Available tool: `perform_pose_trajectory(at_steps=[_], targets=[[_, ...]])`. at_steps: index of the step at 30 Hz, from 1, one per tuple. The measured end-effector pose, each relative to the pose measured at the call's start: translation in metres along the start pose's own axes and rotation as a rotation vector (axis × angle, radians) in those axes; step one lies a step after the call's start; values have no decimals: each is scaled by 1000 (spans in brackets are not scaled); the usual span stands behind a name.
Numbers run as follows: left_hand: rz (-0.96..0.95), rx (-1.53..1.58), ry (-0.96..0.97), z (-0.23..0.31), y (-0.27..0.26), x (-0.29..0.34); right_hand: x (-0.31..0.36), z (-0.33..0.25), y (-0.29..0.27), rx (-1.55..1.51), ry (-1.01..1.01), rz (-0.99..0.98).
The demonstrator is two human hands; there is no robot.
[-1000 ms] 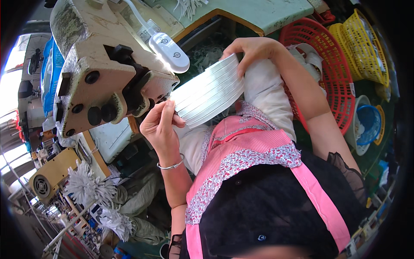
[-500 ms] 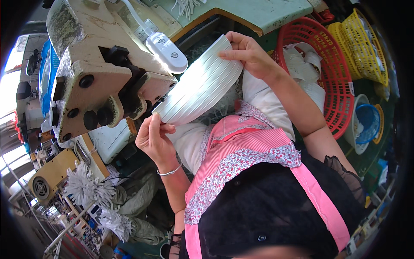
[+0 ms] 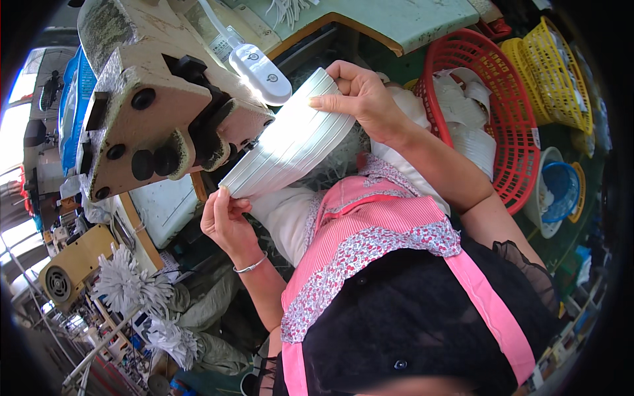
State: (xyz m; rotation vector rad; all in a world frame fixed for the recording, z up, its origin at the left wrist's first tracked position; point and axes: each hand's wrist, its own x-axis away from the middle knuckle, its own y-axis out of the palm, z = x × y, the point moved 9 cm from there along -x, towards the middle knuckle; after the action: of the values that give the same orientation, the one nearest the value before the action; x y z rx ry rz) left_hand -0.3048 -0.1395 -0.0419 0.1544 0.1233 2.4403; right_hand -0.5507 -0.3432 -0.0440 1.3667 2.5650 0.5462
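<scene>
A curved white fabric piece (image 3: 284, 146) with parallel stitched rows, shaped like a hat brim, is stretched between my two hands. Its lower left tip is pinched in the thumb and fingers of my left hand (image 3: 228, 223). At the upper right end, my right hand (image 3: 364, 99) grips the edge with the thumb on top and the fingers behind. The piece is tilted beside the head of a sewing machine (image 3: 148, 109), and the machine partly overlaps its left edge in the view. A white lamp (image 3: 261, 74) on the machine throws a bright glare onto the fabric.
A pale green worktop (image 3: 422, 23) lies at the far side. To the right stand a red basket (image 3: 525, 135) holding white pieces (image 3: 472, 142), yellow baskets (image 3: 551, 76) and a blue basket (image 3: 561, 188). Bunches of white strips (image 3: 129, 284) are at the lower left.
Both hands have shifted left and slightly down with the white piece, the right hand more than the left. The grip at both ends continues.
</scene>
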Motion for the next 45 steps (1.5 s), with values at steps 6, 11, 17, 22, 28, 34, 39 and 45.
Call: perform_pose_trajectory(at_steps=[6,11,17,22,28,34,39,45], targets=[[46,-1,-16,-7,-21,-8,4,7,15,14,-24,-14],[84,-5,-31,-5,-34,-9,12,5,31,24,-25,-6],[97,-8,-29,-7,-44,-12,13,17,39,14,31,13],[168,-17,-62,-13,-69,-14,15,28,54,26,-8,25],[188,21,-79,-23,-98,-13,20,33,75,109,16,63],[174,138,-141,-42,-120,-12,25,34,92,181,57,88],[102,174,-134,-46,-119,-8,32,45,109,-22,102,31],[-81,177,-59,-26,-63,11,45,44,49,-47,41,108]])
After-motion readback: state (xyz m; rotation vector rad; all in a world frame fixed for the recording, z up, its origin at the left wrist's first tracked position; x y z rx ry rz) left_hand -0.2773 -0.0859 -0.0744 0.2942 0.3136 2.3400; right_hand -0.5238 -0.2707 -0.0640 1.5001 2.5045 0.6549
